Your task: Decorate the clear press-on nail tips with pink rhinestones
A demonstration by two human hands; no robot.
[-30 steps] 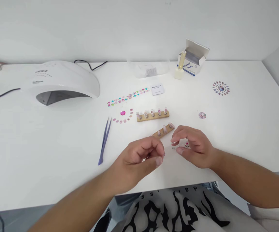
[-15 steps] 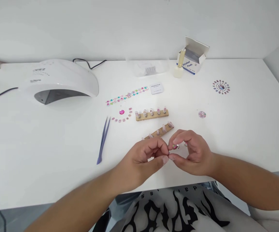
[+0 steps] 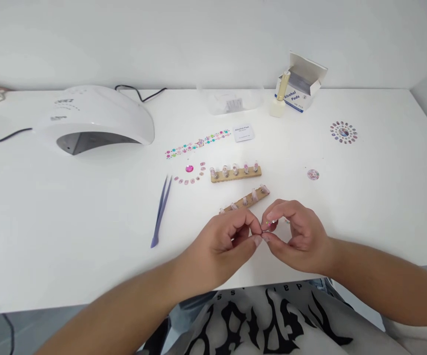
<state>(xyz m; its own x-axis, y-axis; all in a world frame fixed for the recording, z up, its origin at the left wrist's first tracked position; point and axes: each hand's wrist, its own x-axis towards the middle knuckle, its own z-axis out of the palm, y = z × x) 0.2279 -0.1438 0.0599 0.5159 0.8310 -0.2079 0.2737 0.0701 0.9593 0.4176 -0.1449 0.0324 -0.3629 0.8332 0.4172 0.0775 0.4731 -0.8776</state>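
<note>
In front of me, my left hand (image 3: 231, 244) and my right hand (image 3: 298, 236) meet fingertip to fingertip. Each is closed in a pinch, and whatever tiny thing sits between the fingertips is too small to name. Small coloured gems (image 3: 270, 224) show inside the curl of my right fingers; whether they are held or lie behind is unclear. Just beyond my left hand runs a wooden nail stand (image 3: 248, 199) with clear, pinkish press-on nails, its near end partly covered by that hand. Behind it lies a second wooden stand (image 3: 235, 177) bearing more decorated nails.
Blue tweezers (image 3: 160, 212) lie left of my hands. A white nail lamp (image 3: 106, 118) stands at back left. Gem stickers (image 3: 198, 143), a pink gem (image 3: 189, 168), an alcohol pad (image 3: 243, 132), a polish bottle (image 3: 278, 106), an open box (image 3: 298, 96) and round stickers (image 3: 343, 132) are spread around.
The view has shifted slightly. Both hands keep their pinch, the fingertips closer together, and less of the coloured gems shows between my right fingers.
</note>
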